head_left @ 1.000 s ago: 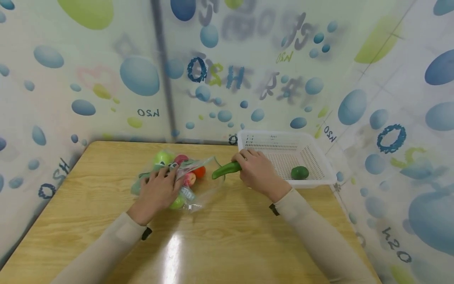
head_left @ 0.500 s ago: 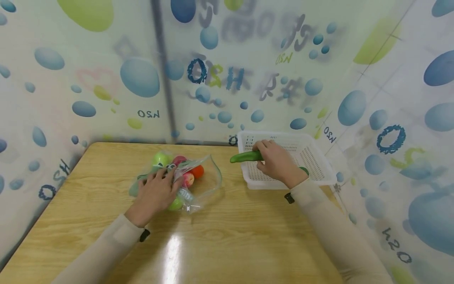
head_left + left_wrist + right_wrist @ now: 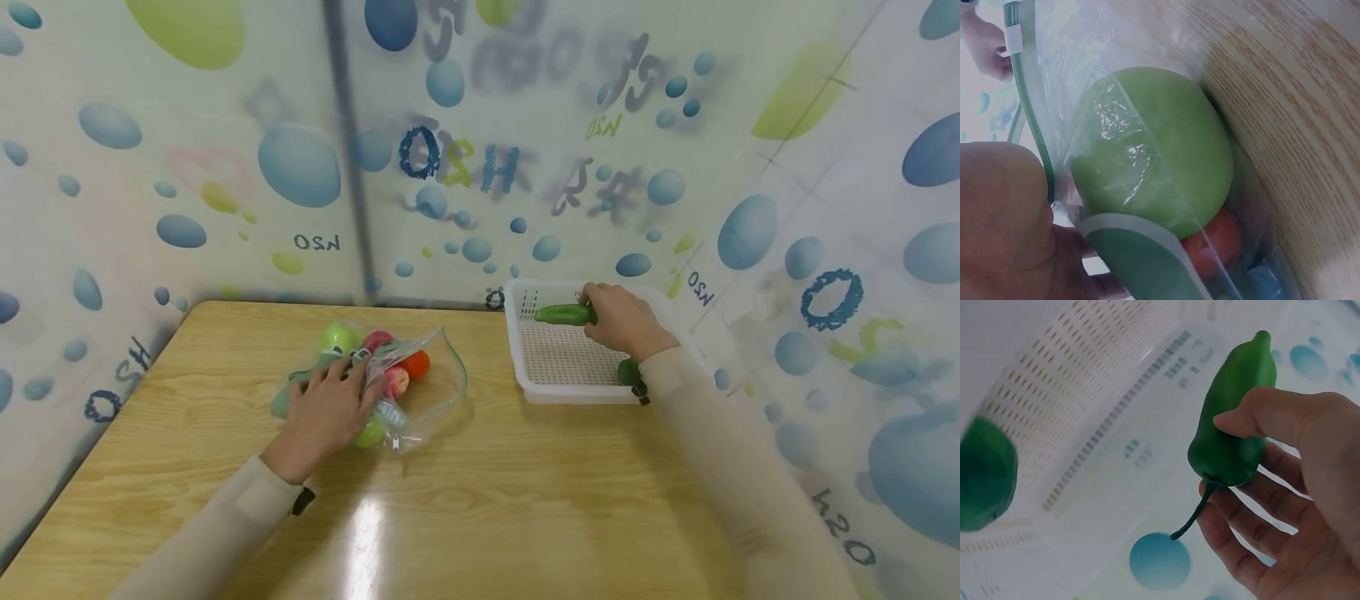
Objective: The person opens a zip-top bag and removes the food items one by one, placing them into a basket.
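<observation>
In the head view my right hand [image 3: 622, 321] pinches a green pepper [image 3: 565, 315] by its stem end, above the white perforated basket [image 3: 570, 395]. The right wrist view shows the thumb on the pepper [image 3: 1229, 425] and its thin stem hanging down. A rounded dark green vegetable [image 3: 628, 372] lies in the basket, partly behind my sleeve. My left hand [image 3: 322, 412] holds a clear zip bag [image 3: 416, 437], its mouth gaping to the right. Inside are green fruit [image 3: 340, 337], an orange-red one [image 3: 416, 364] and a pink-red one [image 3: 396, 381]. Green fruit [image 3: 1154, 144] fills the left wrist view.
The bag and basket stand on a wooden table [image 3: 480, 500], the bag left of the basket. Patterned walls [image 3: 465, 225] rise behind the table and along its right side. The basket sits close to the back right corner.
My right hand has moved right with the pepper, from near the bag's mouth to over the basket. My left hand and the bag have barely moved.
</observation>
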The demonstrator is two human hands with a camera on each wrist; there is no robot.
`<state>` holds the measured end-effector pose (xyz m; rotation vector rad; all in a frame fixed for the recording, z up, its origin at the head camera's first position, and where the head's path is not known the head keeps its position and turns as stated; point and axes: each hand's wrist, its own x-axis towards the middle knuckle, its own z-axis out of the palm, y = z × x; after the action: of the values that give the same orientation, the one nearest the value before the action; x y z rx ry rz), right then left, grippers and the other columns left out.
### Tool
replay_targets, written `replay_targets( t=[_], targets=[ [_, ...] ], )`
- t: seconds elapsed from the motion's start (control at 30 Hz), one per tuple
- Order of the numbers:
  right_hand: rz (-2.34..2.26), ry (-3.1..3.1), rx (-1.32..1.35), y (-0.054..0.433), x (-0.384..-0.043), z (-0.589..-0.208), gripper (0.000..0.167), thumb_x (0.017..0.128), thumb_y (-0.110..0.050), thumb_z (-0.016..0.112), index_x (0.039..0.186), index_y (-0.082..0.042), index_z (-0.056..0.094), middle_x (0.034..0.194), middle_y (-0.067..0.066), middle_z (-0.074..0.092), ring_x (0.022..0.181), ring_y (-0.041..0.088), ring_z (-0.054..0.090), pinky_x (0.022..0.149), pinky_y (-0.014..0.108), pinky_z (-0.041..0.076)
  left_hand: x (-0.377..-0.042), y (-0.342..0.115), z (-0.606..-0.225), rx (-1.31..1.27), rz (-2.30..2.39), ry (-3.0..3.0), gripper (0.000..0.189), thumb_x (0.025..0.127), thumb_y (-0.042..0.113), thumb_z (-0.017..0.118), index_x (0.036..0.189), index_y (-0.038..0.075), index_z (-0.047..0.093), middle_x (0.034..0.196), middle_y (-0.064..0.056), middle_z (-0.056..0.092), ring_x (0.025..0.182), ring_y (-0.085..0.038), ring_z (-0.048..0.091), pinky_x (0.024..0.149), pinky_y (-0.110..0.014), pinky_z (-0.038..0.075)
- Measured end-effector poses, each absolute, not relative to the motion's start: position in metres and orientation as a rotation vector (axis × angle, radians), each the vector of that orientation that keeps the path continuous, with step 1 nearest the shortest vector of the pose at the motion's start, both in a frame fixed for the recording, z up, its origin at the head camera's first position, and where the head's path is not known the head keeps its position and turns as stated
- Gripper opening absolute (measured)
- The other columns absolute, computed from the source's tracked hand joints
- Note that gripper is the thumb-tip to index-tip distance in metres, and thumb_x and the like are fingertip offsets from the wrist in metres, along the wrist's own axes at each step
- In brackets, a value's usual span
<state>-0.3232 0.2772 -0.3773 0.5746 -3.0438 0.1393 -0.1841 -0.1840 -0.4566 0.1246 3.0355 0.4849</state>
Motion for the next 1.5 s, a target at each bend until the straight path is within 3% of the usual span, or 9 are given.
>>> replay_targets(
  t=[0.43,0.6,0.83,1.13,1.3,1.5],
  targets=[
    [0.120,-3.311,0.423,0.321,-0.376,-0.397,0.034,0.097,-0.005,0.078,0.131,-0.001,0.077,0.126,0.020,0.082,0.101,0.033,0.072,0.093,0.057,0.062,-0.184,-0.182,-0.458,0.125,0.474,3.048,0.078,0.125,0.063,0.032,0.179,0.009,0.045,0.181,-0.033,0.044,0.160,-0.070,0.044,0.122,-0.092,0.034],
    [0.063,-3.367,0.364,0.311,-0.368,-0.396,0.039,0.101,-0.001,0.076,0.140,0.005,0.075,0.139,0.026,0.079,0.117,0.039,0.074,0.107,0.063,0.062,-0.184,-0.183,-0.458,0.125,0.465,3.045,0.079,0.124,0.065,0.032,0.179,0.009,0.045,0.180,-0.033,0.045,0.160,-0.070,0.044,0.120,-0.092,0.035],
    [0.044,-3.366,0.332,0.304,-0.363,-0.399,0.041,0.105,0.002,0.075,0.146,0.003,0.073,0.145,0.028,0.077,0.122,0.041,0.074,0.109,0.068,0.061,-0.184,-0.181,-0.457,0.115,0.468,3.038,0.079,0.124,0.065,0.032,0.179,0.009,0.045,0.181,-0.032,0.044,0.162,-0.068,0.042,0.122,-0.091,0.033],
    [0.034,-3.382,0.365,0.305,-0.360,-0.393,0.046,0.110,0.005,0.061,0.155,0.004,0.068,0.161,0.029,0.068,0.151,0.053,0.064,0.120,0.075,0.055,-0.184,-0.182,-0.458,0.122,0.452,3.042,0.079,0.124,0.064,0.034,0.179,0.009,0.045,0.181,-0.033,0.044,0.161,-0.069,0.043,0.122,-0.091,0.034],
    [0.090,-3.366,0.352,0.303,-0.359,-0.386,0.045,0.109,-0.002,0.066,0.153,0.003,0.068,0.160,0.029,0.069,0.148,0.051,0.067,0.119,0.072,0.056,-0.185,-0.182,-0.459,0.125,0.456,3.043,0.078,0.124,0.063,0.035,0.179,0.009,0.045,0.181,-0.033,0.043,0.161,-0.069,0.042,0.123,-0.092,0.033],
    [0.118,-3.295,0.439,0.288,-0.352,-0.379,0.041,0.112,-0.011,0.070,0.151,0.001,0.070,0.156,0.026,0.073,0.133,0.042,0.074,0.112,0.065,0.061,-0.186,-0.183,-0.458,0.128,0.460,3.033,0.079,0.124,0.064,0.033,0.177,0.008,0.048,0.182,-0.033,0.042,0.163,-0.069,0.040,0.124,-0.093,0.030]
  ],
)
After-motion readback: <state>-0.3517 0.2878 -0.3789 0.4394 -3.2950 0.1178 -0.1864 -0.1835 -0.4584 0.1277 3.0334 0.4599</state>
